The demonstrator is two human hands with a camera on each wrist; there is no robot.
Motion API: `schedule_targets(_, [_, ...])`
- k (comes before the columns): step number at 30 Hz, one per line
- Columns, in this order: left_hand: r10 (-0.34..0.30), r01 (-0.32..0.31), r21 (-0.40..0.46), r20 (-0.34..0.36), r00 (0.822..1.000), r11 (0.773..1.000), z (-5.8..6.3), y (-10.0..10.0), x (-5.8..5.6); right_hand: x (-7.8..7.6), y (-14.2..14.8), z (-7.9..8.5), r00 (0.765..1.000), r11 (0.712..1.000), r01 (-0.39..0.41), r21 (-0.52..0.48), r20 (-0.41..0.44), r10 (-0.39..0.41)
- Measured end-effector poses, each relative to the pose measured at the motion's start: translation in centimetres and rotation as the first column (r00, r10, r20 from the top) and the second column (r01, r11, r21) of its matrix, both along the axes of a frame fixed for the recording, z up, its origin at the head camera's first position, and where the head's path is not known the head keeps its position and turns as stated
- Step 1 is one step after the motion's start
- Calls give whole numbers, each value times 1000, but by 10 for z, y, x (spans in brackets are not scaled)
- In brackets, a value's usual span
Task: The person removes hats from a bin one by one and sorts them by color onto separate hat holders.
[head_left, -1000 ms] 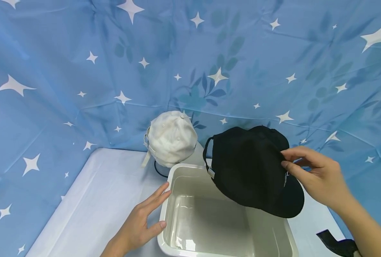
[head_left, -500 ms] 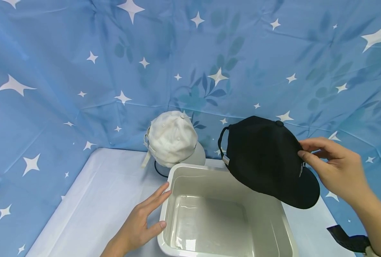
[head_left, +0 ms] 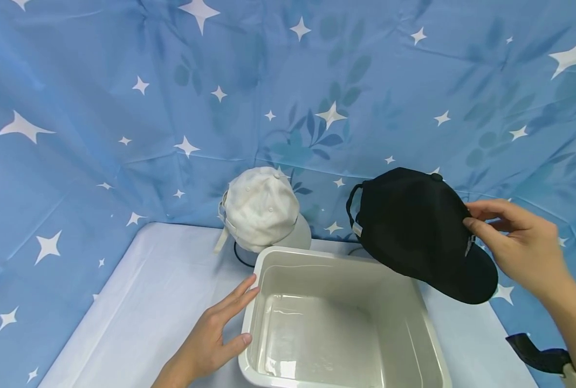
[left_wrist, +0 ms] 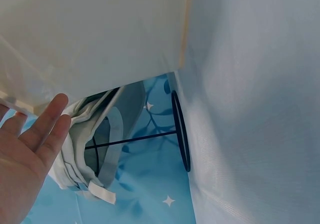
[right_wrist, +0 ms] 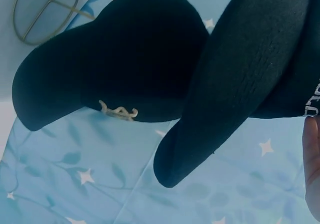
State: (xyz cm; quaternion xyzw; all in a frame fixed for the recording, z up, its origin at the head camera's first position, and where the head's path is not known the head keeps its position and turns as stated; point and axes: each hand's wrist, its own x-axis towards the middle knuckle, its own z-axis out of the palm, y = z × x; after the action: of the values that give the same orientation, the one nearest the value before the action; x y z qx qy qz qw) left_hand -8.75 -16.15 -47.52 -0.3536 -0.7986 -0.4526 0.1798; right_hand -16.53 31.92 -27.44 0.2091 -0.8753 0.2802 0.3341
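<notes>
My right hand [head_left: 526,242] pinches the front of a black baseball cap [head_left: 419,231], thumb and fingers near its white lettering. The cap hangs tilted above the basin's far right corner, brim pointing right. In the right wrist view, a second black cap [right_wrist: 145,59] with a metal emblem shows beside the held cap's brim [right_wrist: 230,84]; the head view hides it. My left hand [head_left: 210,337] rests its spread fingertips against the left rim of a beige plastic basin [head_left: 293,253].
A cream cap [head_left: 261,207] sits on a black wire stand [left_wrist: 130,140] behind the basin's left corner. Another wire stand's round base [right_wrist: 45,9] shows near the second black cap. A white cloth [head_left: 137,302] covers the table, and a blue starry curtain [head_left: 230,129] hangs behind.
My right hand has carried the black cap to the right and upward, away from over the basin. More of the basin's inside shows. My left hand has stayed in place.
</notes>
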Motion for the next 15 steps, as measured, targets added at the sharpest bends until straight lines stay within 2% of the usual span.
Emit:
schedule_targets(8, [7,-7,-9,12,1000,1000,-1,0,-1,-11,14,1,996,996,75,-40,53,-73])
schedule_targets(15, [11,-11,-13,4,1000,1000,-3,-1,-1,-21,21,-4,991,993,113,-20,77,-111])
